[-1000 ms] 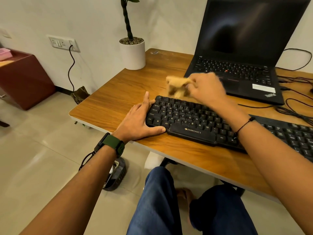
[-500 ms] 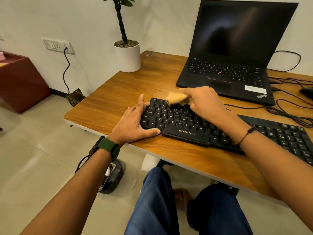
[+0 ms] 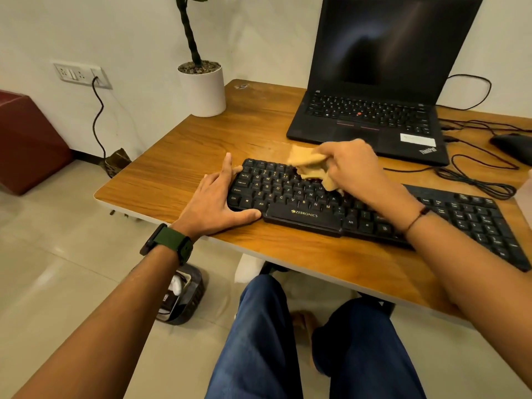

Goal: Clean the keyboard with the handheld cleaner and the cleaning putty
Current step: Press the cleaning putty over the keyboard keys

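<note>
Here the right hand [image 3: 352, 165] grips tan cleaning putty [image 3: 312, 168] on the Zebronics keyboard [image 3: 288, 197], whose end the flat, open-fingered left hand [image 3: 216, 203] steadies.

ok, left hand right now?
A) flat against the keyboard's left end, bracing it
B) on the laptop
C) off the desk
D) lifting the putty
A: the left hand lies open against the left end of the Zebronics keyboard, thumb along its front edge.

The worktop [image 3: 201, 156] is wood-grained with a light sheen. The keyboard [image 3: 290, 197] is matt black plastic, as is the laptop [image 3: 371, 110] (its screen glossier). The putty [image 3: 311, 168] looks soft, dull and tan. The floor [image 3: 57, 269] tiles are glossy.
</note>
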